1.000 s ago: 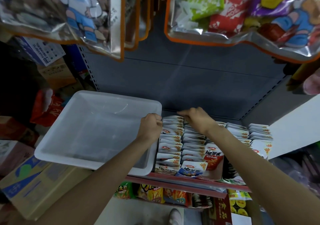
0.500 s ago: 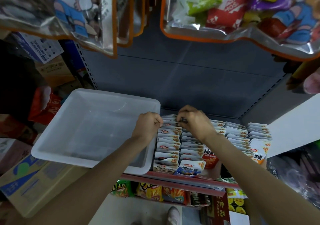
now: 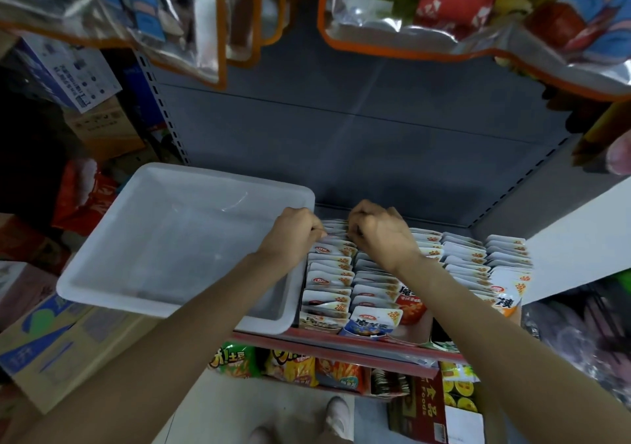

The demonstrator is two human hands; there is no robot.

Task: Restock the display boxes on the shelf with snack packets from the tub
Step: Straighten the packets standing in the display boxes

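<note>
Reaching over the shelf (image 3: pixel 341 337), both hands are shown at the far end of the packet rows. The left hand (image 3: pixel 290 235) is curled, its fingers (image 3: pixel 316 230) bent down onto the back packets of the leftmost row, just beside the tub's right-hand wall; whether a packet is actually pinched cannot be told. The right hand (image 3: pixel 380 235) is likewise curled at 3 o'clock from the left hand, fingertips (image 3: pixel 355 230) tucked among the packets at the back of the second row; a definite hold cannot be confirmed.

The white plastic tub (image 3: pixel 102 245) is seen at 9 o'clock from the hands, resting partly on the shelf and overhanging its left end; its inside appears bare of packets. The snack packets (image 3: pixel 329 278) stand upright in tight rows inside the display boxes (image 3: pixel 415 336), which occupy the shelf from 5 o'clock of the left hand out toward 3 o'clock. A blue-fronted packet (image 3: pixel 370 322) is tilted forward at the near end of the second row.

Large clear bags (image 3: pixel 478 9) of mixed snacks hang at 12 o'clock. Cardboard cartons (image 3: pixel 51 348) are stacked at 8 o'clock, and a lower shelf of crisp bags (image 3: pixel 290 368) is visible at 6 o'clock.
</note>
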